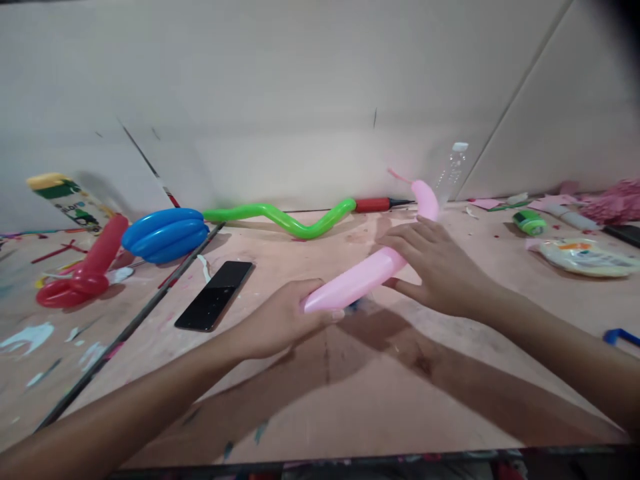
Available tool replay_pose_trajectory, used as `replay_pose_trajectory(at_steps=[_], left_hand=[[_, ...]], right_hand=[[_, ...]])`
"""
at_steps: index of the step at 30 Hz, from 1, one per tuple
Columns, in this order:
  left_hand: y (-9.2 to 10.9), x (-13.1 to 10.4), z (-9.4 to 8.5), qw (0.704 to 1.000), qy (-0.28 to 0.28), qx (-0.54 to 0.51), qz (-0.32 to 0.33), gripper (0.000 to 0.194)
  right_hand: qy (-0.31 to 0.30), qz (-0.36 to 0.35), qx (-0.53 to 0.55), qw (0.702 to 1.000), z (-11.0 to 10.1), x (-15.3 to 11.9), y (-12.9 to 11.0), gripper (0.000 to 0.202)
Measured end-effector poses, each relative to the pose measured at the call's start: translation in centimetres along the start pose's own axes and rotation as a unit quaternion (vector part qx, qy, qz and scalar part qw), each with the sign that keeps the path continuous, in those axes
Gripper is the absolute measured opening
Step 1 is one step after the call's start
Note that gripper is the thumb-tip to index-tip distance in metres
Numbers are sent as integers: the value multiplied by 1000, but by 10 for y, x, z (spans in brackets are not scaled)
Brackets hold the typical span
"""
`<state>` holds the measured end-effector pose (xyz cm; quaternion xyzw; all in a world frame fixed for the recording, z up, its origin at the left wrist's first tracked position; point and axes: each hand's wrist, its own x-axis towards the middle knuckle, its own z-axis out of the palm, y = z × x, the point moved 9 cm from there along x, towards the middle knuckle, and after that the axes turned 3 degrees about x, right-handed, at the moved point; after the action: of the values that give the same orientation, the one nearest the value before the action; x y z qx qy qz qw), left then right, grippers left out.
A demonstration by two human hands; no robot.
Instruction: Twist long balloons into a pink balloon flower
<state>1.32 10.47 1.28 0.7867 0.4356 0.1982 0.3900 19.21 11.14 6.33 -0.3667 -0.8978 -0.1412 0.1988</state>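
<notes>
A long pink modelling balloon (355, 279) is stretched between my two hands above the table. My left hand (290, 317) is wrapped round its lower left end, with the thumb along the underside. Farther up, my right hand (430, 263) grips it from above, fingers curled over. Beyond that hand the balloon bends upward and ends in a thin uninflated tail near the wall. A dark blue thing, too hidden to name, shows just beneath the balloon. To the left of my left hand lies a black phone (215, 295).
Along the wall lie a green balloon (305, 230), a red pump (373, 205) and a clear bottle (453, 170). Left are a blue folded balloon (167, 235), a red twisted balloon (93, 270) and a carton (70, 197). A plastic packet (585, 257) and green roll (529, 222) lie right.
</notes>
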Motion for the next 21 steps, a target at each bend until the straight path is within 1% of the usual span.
replay_pose_trajectory(at_steps=[2,3,5,7,8,10,11,12,13,14,15,17,19,21], left_hand=[[8,-1,9,998,12,-60,5,37],[11,-1,12,997,22,-75,14,38],[18,1,13,997,40,-53,39,39],[22,3,11,997,29,28,64,38],[22,4,10,995,8,76,70,38],[16,5,7,980,-56,178,66,36],[9,3,3,968,-88,229,52,35],[1,1,-2,952,-115,282,29,32],[-8,-1,-7,935,-134,328,4,29],[-15,-4,-13,920,-140,365,-16,27],[-20,-5,-18,909,-132,394,-25,26],[-19,-7,-23,904,-81,419,-3,26],[-15,-7,-20,904,-21,425,33,34],[-19,-6,-11,902,5,430,41,45]], right_hand=[[44,33,-28,998,-9,8,-10,44],[55,49,-32,997,-11,11,-14,46],[61,42,-38,997,-12,17,-23,50],[23,12,-34,999,-3,19,-32,44],[-11,0,-26,1000,6,18,-36,37],[-86,-5,7,996,27,11,-39,21],[-117,5,30,993,38,6,-39,17],[-137,18,53,989,47,2,-38,19],[-151,24,72,986,54,-2,-39,27],[-160,32,89,983,60,-5,-39,34],[-165,39,103,980,64,-7,-39,39],[-172,52,126,976,68,-8,-39,42],[-176,64,140,972,67,-8,-39,41],[-179,70,146,970,67,-7,-40,42]])
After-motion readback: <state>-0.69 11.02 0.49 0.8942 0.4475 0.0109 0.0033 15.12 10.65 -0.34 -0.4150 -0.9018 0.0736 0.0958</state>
